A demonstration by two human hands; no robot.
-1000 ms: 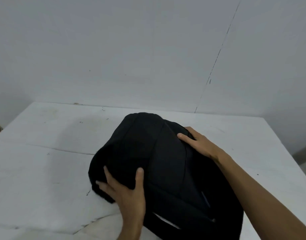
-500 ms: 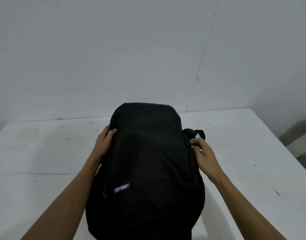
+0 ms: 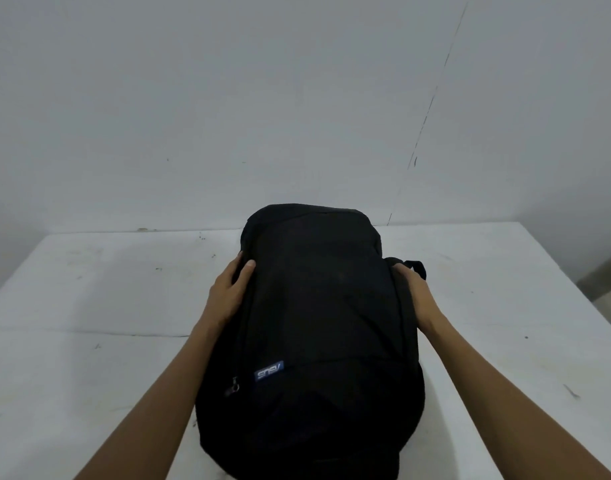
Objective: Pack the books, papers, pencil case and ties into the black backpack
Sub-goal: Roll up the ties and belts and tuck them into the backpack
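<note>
A black backpack (image 3: 318, 323) is laid flat on the white tabletop (image 3: 89, 306), about in the middle of it, with its front side turned up and its long axis pointing away from the person. A small blue label (image 3: 268, 370) is seen on the front, near the lower left, and its letters are read upside down from this view. A metal zipper pull (image 3: 234, 386) is found just beside the label, at the left edge of the bag. The body of the backpack looks full and rounded.

The backpack is held from both sides. The left hand (image 3: 229, 292) is placed on the upper left side of the bag: the thumb is laid on the front fabric and the fingers are curled round the side edge, so the bag is gripped there. The right hand (image 3: 415, 296) is pressed on the upper right side, with the fingers bent onto the edge of the bag; the fingertips are hidden by the fabric. A black strap loop (image 3: 416, 266) sticks out from the bag just beyond this hand.

A plain grey wall (image 3: 228, 98) with a thin dark crack line (image 3: 432, 98) is seen behind the tabletop.
</note>
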